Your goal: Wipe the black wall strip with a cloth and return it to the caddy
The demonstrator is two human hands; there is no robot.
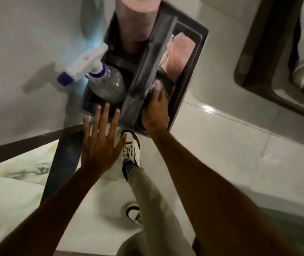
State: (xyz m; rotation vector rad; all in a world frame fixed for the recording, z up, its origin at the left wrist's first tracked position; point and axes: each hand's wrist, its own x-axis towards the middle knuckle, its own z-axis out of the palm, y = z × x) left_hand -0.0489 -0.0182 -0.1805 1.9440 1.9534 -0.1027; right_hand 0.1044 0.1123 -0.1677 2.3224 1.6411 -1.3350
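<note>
A dark grey caddy (190, 74) stands on the floor by the white wall, seen from above. My right hand (156, 111) reaches into its right compartment, fingers closed on a small pinkish cloth (157, 85). Folded pink cloths (178, 52) lie further back in the same compartment. My left hand (101, 143) hovers flat with fingers spread over the caddy's near left corner, holding nothing. The black wall strip (23, 143) runs along the wall's base at the left.
In the caddy's left side stand a clear spray bottle (108, 84) with a white and blue trigger and a large pink paper roll (136, 24). My shoes (131, 150) are on glossy white tiles. A bed frame (269, 61) lies at upper right.
</note>
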